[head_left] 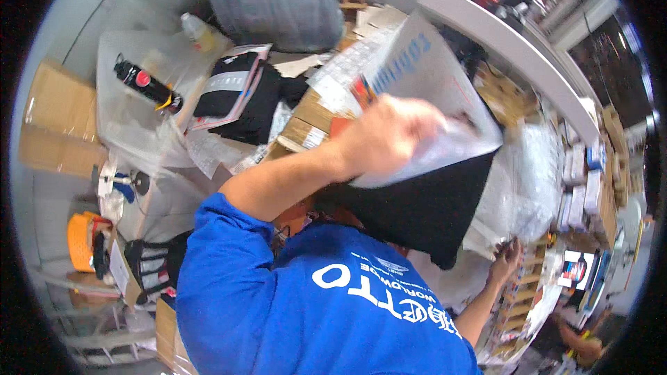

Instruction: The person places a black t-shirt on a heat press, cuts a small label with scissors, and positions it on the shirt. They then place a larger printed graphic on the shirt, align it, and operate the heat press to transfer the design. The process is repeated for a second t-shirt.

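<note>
Blue tee (278,312), torso: fills lower mid of view, close up to the work.

Work item = black cloth (424,212): hangs mid-view, below the left forearm, lower end loose. Translucent printed bag (462,101) overlaps its upper part; can't tell if cloth is inside or just behind.

Status (my judgement): partway. Done: bag + cloth brought together, lifted in front of torso. Left: cloth not flat or folded, bag not sealed as far as seen; both need settling.

L hand (396,132): fingers curled tight, gripping bag's near edge, approx.; blurred, so can't tell if cloth is caught too. R hand (509,258): well apart from bag, beside slatted wood rack (524,288); fingers part bent, grip can't tell, contact w/ rack unclear.

Edges/room, big to small: white panel edge (528,45) runs diagonally behind bag, limits far R side. Dark grey roll (271,3) blocks far side, L of bag. Clear plastic wrap (531,184) just R of cloth, likely to snag. Folded black stack (240,94) L of bag, past the forearm. Black bottle (147,83) farther L, out of the way. Best room prob. low, betw. cloth and R hand; L side cluttered.
</note>
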`<state>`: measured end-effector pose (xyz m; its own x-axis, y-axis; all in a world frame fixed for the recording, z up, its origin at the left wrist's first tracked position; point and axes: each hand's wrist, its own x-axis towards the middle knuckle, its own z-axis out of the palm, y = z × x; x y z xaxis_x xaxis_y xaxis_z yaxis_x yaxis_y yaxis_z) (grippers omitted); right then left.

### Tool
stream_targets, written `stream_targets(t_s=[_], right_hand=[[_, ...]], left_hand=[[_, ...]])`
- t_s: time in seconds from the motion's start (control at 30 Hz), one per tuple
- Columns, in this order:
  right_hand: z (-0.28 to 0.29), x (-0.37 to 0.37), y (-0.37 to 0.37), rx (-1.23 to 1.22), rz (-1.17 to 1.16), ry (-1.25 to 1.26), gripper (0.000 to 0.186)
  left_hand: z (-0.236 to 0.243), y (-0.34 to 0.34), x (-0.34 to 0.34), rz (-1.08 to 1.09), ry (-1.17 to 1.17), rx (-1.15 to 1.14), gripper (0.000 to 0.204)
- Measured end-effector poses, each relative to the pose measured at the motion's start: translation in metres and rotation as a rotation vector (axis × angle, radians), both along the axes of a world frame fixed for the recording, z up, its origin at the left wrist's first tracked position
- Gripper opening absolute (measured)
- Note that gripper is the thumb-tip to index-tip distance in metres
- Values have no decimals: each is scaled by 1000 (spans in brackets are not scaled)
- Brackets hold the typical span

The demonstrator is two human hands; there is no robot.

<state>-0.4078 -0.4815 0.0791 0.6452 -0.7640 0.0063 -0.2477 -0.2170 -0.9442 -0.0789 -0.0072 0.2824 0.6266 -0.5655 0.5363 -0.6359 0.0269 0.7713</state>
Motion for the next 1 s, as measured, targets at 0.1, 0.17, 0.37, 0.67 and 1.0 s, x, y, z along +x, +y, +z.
stream_targets(t_s=[0.1, 0.17, 0.37, 0.67, 1.0], right_hand=[[3, -20, 37, 194, -70, -110, 57], [5, -32, 51, 161, -58, 62, 53], [1, -62, 99, 217, -116, 154, 50], [14, -45, 194, 546, 240, 285, 43], [14, 6, 262, 828, 68, 152, 50]], left_hand=[[-38, -8, 44, 118, 465, 15, 26], [-93, -13, 75, 134, 691, 28, 25], [-209, -4, 58, 531, 684, 257, 38], [-215, -99, 28, 1, -414, 822, 53], [-221, -145, -31, -229, -480, 634, 60]])
